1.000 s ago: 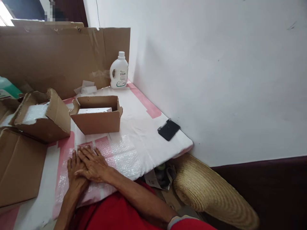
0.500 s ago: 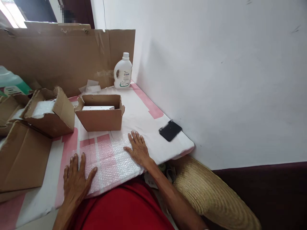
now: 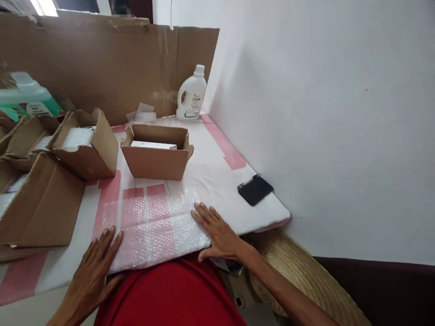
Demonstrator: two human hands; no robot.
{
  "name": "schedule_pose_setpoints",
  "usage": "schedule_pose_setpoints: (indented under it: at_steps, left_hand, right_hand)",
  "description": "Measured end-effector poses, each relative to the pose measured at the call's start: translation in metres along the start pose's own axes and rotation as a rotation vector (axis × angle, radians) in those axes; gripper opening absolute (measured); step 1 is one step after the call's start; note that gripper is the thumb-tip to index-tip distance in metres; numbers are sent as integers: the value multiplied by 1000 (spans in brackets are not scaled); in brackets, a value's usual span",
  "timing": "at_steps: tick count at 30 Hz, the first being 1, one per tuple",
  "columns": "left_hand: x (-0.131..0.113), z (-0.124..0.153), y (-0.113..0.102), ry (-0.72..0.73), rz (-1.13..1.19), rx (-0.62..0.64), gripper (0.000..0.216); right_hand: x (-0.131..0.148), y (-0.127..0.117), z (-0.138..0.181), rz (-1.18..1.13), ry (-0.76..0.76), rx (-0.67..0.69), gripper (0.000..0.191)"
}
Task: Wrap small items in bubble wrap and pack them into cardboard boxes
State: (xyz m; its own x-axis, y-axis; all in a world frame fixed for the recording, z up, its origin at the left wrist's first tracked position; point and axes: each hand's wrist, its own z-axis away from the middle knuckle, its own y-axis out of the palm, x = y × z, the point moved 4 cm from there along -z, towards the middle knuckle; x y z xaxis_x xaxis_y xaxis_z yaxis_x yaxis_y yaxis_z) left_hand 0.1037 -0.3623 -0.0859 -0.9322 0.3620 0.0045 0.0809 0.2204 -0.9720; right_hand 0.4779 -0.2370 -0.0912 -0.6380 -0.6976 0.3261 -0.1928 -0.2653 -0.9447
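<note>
A clear sheet of bubble wrap (image 3: 152, 228) lies flat on the cloth-covered table (image 3: 217, 185), reaching its front edge. At the sheet's left side is my left hand (image 3: 97, 260), fingers stretched out and thumb hanging toward the table edge. My right hand (image 3: 217, 231) rests over the sheet's right edge, fingers extended and thumb down at the table's rim. Neither hand grips anything. Behind the sheet stands a small open cardboard box (image 3: 154, 163) with a white flat item (image 3: 154, 145) inside.
Several open cardboard boxes (image 3: 98, 154) stand at the left, some holding bubble-wrapped items. A white jug (image 3: 192, 97) and a green-liquid bottle (image 3: 30, 99) stand before a cardboard panel (image 3: 112, 68). A black flat object (image 3: 254, 189) lies near the wall. A woven basket (image 3: 306, 276) sits below.
Both hands have slid back toward the table's front edge, thumbs now at or past it. The view has shifted, so the boxes and jug appear farther right.
</note>
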Motion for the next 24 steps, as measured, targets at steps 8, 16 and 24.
schedule_pose_setpoints:
  at_steps: [8, 16, 24]
  left_hand:
    - [21, 33, -6, -15, 183, -66, 81]
    - [46, 22, -10, -208, 436, -150, 38]
    - [43, 18, -10, -675, 458, -211, 35]
  right_hand:
    - [-3, 12, 30, 63, -71, -52, 73]
    - [-16, 2, 22, -331, -18, -411, 36]
    - [-8, 12, 14, -467, 254, -714, 19]
